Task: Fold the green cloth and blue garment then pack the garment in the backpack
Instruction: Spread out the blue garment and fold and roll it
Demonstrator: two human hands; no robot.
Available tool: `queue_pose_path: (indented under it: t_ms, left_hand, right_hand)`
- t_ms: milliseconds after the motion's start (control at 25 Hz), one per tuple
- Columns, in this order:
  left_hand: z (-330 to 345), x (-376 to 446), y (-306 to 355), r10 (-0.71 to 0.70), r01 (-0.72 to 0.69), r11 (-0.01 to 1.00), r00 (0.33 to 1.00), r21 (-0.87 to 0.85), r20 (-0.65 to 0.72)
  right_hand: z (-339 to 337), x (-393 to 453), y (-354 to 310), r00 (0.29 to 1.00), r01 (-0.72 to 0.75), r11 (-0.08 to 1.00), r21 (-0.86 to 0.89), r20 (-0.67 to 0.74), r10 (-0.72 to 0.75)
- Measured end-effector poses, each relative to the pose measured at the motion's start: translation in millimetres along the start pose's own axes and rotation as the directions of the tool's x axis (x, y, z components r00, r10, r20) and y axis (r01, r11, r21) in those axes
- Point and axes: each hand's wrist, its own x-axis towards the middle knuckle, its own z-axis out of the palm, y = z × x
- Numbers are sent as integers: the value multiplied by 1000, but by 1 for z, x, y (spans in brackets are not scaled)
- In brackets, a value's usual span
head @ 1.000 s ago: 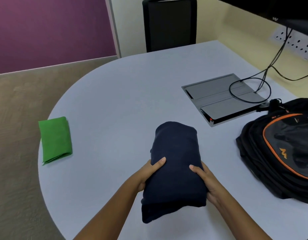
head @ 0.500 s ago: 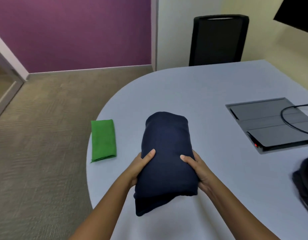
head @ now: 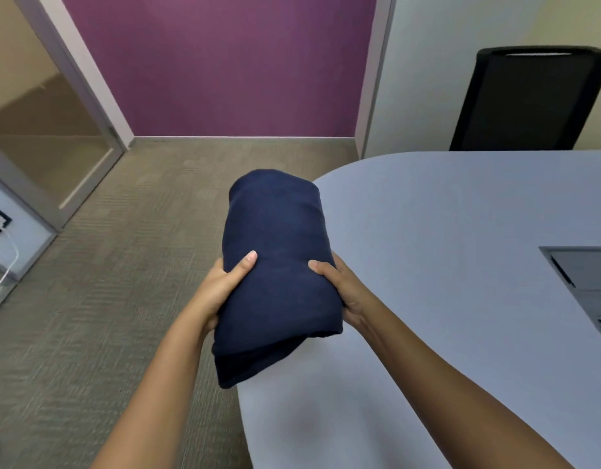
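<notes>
Since a moment ago, the green cloth and backpack have left your view. Your left hand (head: pixel 224 286) and right hand (head: pixel 339 289) each grip the one folded blue garment (head: pixel 275 265), raised over the table (head: pixel 461 231) edge.

Both bare forearms rise from the bottom of the frame and converge toward its centre. The left hand (head: pixel 221 286) sits left of centre, its thumb laid across the top of the garment (head: pixel 275 265) and its fingers wrapped out of sight underneath. The right hand (head: pixel 339 292) mirrors it just right of centre, thumb on top pointing inward, fingers hidden below, so the two hands clasp the bundle from opposite sides at the same height.
</notes>
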Motion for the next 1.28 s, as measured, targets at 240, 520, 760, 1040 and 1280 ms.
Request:
queue_pose_path:
  t_ms: [240, 520, 760, 1040, 1280]
  left_hand:
    - [-3, 34, -61, 225, -98, 650, 972, 754, -68]
    - [13, 41, -121, 216, -23, 336, 975, 942, -53]
    - [13, 40, -125, 219, 22, 324, 971, 946, -97]
    - [13, 39, -127, 308, 10, 162, 949, 987, -60]
    - [10, 23, -108, 353, -118, -92, 924, 989, 143]
  right_hand:
    - [-10, 36, 46, 936, -343, 921, -183, -148, 319]
    - [-13, 35, 58, 943, -283, 885, -370, -277, 186]
    - [11, 42, 86, 887, 176, 86, -981, 120, -447]
    - [-9, 32, 91, 936, 122, -208, -970, 182, -300]
    - [-33, -7, 58, 884, -42, -373, -927, 139, -445]
